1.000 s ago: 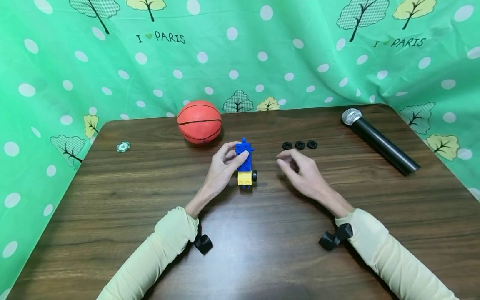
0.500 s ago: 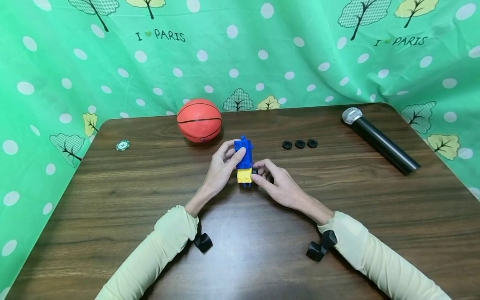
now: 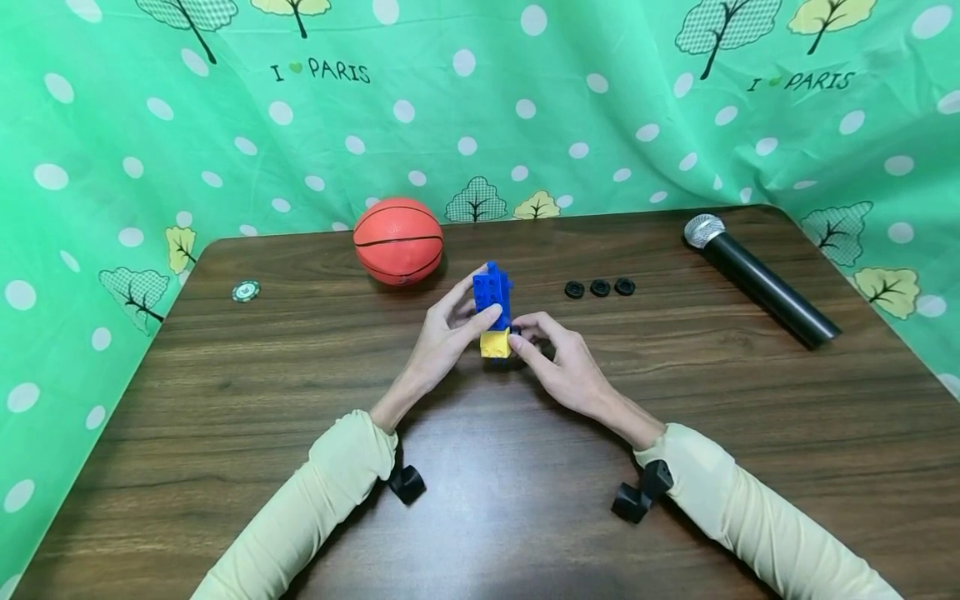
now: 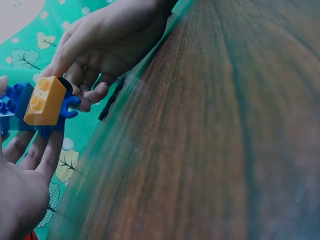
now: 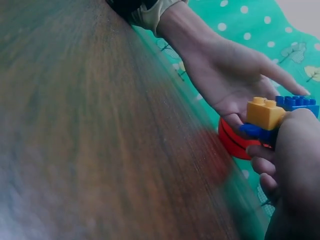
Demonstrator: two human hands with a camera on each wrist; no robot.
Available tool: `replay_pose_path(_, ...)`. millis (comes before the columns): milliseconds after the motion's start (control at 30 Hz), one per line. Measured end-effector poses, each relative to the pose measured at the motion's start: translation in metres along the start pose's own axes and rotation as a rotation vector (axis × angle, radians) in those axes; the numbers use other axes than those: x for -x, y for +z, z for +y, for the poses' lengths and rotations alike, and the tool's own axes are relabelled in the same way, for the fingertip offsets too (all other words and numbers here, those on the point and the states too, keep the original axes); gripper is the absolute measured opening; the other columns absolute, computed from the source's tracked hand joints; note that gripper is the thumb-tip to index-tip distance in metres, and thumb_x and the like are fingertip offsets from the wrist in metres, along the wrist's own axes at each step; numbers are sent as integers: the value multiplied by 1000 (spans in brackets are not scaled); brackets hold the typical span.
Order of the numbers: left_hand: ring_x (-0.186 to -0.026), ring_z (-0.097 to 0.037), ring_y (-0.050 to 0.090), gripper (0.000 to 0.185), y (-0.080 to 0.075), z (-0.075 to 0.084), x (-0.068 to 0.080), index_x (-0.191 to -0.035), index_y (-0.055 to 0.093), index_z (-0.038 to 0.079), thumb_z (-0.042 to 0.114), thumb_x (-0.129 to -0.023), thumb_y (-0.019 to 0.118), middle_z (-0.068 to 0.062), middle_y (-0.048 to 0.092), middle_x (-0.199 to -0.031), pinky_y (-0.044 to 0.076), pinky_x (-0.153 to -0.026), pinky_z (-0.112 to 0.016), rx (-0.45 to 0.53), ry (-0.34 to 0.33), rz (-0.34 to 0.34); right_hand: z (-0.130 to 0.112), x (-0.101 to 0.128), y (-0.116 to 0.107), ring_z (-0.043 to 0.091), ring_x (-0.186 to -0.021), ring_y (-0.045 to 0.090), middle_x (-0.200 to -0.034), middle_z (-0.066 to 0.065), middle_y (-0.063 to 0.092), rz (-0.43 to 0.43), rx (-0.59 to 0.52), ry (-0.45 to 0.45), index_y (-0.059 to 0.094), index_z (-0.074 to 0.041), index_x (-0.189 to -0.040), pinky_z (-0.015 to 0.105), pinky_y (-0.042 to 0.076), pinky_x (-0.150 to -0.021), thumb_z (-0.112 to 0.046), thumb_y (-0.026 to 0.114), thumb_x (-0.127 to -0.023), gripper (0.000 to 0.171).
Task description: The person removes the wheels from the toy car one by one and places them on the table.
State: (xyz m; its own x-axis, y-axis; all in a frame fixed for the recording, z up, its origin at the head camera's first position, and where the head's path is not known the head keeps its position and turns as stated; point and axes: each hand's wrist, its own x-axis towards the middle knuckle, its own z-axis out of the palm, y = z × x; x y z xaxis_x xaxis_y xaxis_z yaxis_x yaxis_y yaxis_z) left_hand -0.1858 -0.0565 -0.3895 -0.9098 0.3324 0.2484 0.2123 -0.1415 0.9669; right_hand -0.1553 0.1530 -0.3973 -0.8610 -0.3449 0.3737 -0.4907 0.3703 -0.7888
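My left hand (image 3: 438, 346) holds a small toy-brick vehicle by its sides, the thumb lying over the blue bricks (image 3: 490, 290). A yellow brick (image 3: 495, 344) sits at the near end, its studs plain in the left wrist view, where a blue hook (image 4: 70, 106) juts out beside it. With thumb and fingers my right hand (image 3: 562, 367) pinches a black wheel (image 4: 65, 85) on the vehicle's right side; those fingers mostly cover it in the head view. Both wrist views show the vehicle raised off the tabletop.
Three loose black wheels (image 3: 600, 288) lie in a row beyond my right hand. A red basketball (image 3: 399, 242) stands at the back edge, a poker chip (image 3: 246, 291) lies far left, and a black microphone (image 3: 765, 279) far right. Green polka-dot cloth (image 3: 480, 108) hangs behind the wooden table (image 3: 480, 500).
My right hand has come left from near the loose wheels to the wheel on the vehicle. My left hand has shifted the vehicle slightly away from me and tilted it.
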Motion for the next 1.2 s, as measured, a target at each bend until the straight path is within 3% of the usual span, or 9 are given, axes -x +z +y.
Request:
replay_pose_path(100,-119,-31,66,64,0,1,1,-160,40,15,17,-101,65,-18,66,-133,53,-100,-42,-15,-21,-1,1,0,0,17,-84,64,-95,4,71,35,-3,10,63,-2,-124,34,49,-77,-11,61,-106,20)
replay_pose_path(267,-116,-28,68,52,1,1,1,-145,53,4,24,-100,68,-16,69,-127,54,-99,-41,-33,-55,11,-1,-1,1,19,-81,62,-97,5,71,70,-18,21,62,-2,-126,32,48,-74,-11,59,-106,22)
replay_pose_path(500,-96,-20,73,39,2,0,0,-135,58,-2,15,-101,64,-20,71,-116,59,-75,-31,39,-55,47,-4,-4,8,24,-83,62,-100,10,69,53,-98,69,55,-1,-129,30,48,-73,-13,54,-109,24)
replay_pose_path(600,-89,-17,72,35,3,0,0,-130,59,-4,13,-99,65,-18,72,-110,57,-71,-28,42,-36,65,-6,-4,10,27,-81,59,-99,12,64,35,-139,86,54,0,-130,29,48,-71,-14,52,-110,25)
replay_pose_path(900,-94,-20,73,41,5,2,0,-127,61,-6,20,-96,70,-16,73,-105,58,-86,-32,45,19,55,-6,-4,10,24,-83,56,-92,10,59,-3,-141,107,56,-1,-120,29,46,-73,-16,49,-111,19)
replay_pose_path(1067,-91,-20,73,41,5,1,0,-126,62,-6,20,-95,70,-14,73,-100,57,-84,-31,29,32,54,-6,-5,10,23,-84,57,-92,8,60,-19,-122,99,58,-2,-116,29,46,-74,-20,47,-112,21)
replay_pose_path(1200,-91,-20,73,37,4,1,1,-126,62,-5,16,-96,68,-14,73,-102,57,-84,-31,30,36,59,-6,-4,11,20,-81,58,-91,5,62,28,-53,67,62,-3,-116,31,47,-73,-22,49,-112,24)
